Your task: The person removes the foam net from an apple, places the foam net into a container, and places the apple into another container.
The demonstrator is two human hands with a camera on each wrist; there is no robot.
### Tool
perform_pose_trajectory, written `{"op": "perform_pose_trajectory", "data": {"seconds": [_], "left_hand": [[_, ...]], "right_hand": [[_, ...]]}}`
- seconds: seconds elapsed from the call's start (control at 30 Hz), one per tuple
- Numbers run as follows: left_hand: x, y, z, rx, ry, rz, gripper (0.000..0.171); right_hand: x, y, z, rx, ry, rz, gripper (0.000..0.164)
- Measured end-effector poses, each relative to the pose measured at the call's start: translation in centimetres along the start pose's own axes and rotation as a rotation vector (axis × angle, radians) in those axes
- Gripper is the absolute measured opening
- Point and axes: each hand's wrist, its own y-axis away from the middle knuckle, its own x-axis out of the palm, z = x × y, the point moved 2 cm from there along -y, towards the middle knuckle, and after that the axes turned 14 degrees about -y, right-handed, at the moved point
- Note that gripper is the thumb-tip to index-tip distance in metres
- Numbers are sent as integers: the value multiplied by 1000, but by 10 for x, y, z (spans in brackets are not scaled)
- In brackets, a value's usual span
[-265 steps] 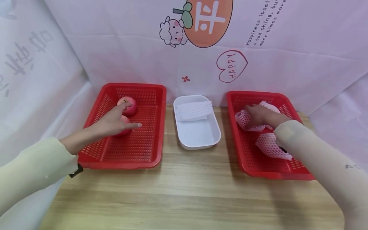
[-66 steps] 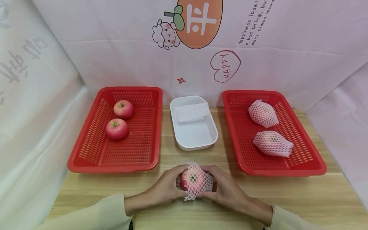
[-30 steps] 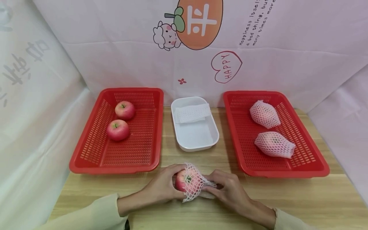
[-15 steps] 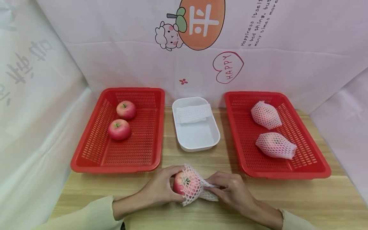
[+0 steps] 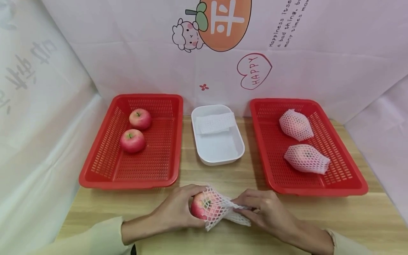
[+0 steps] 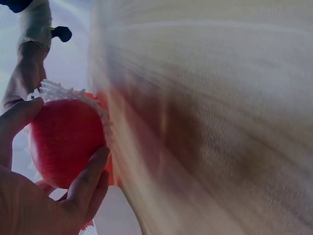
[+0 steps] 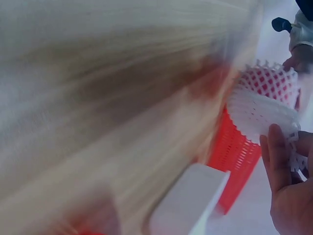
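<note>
An apple (image 5: 199, 207) sits partly inside a white foam net (image 5: 220, 207) above the front of the table. My left hand (image 5: 177, 209) grips the apple's bare left side, fingers and thumb curled round it; the left wrist view shows the apple's red underside (image 6: 68, 142) between them. My right hand (image 5: 269, 211) pinches the gathered right end of the net. In the right wrist view the net (image 7: 264, 110) stretches from the fingers over the apple, its mesh spread wide.
A red basket (image 5: 134, 184) with two bare apples stands at left. In the middle is a white tray (image 5: 220, 148) with folded foam nets (image 5: 214, 124). The right red basket (image 5: 315, 191) holds two netted apples (image 5: 306, 158). A white cloth hangs behind.
Both hands have come from the baskets to the table front with an apple and net. The right hand has shifted from the apple's side to the net's end and drawn it rightward.
</note>
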Motion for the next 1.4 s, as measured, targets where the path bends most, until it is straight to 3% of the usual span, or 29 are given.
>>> {"op": "perform_pose_trajectory", "data": {"seconds": [0.13,0.27,0.67,1.17,1.4], "left_hand": [[0,-2,-1,35,-52,13,76],[0,-5,-3,55,-97,34,73],[0,-11,-8,80,-167,104,71],[-1,-18,-12,19,-83,155,59],[-5,-13,-5,-19,-63,116,57]], "right_hand": [[-4,-8,6,-66,58,46,32],[-7,-18,14,-128,112,77,37],[4,-54,29,-220,219,130,34],[0,-86,44,-248,157,96,31],[-20,-91,40,-154,213,82,35]]}}
